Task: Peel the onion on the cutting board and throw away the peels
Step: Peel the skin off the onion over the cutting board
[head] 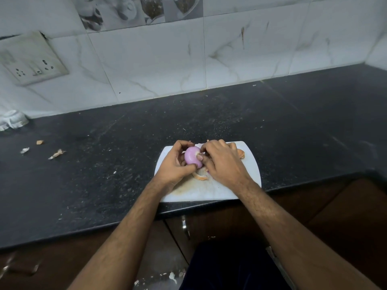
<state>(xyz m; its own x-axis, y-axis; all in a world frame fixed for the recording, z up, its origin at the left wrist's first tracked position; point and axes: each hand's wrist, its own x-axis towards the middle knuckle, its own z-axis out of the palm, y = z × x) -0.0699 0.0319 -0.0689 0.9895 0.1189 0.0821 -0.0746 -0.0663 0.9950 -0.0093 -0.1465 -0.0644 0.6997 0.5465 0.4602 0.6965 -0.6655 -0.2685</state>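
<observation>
A white, rounded-corner plastic cutting board [247, 162] lies at the front edge of a black speckled stone counter [104, 164]. Over it, the left hand [174, 164] cups a small, pale purple peeled onion [191, 155], fingers curled behind it and thumb pressed under its lower side. The right hand [222, 162] meets the onion from the other side, its fingers bent and its thumb tip pinching at the onion's whitish end (exactly what is pinched is too small to tell). Orange-brown dry onion peels [201, 176] lie on the board below the hands, with another piece [240, 153] beyond the right hand.

Loose papery scraps [57, 153] lie on the counter well to the left. A white wall socket plate [31, 59] is set in the marbled white tile backsplash [251, 55]. No legible writing, brand or label appears anywhere.
</observation>
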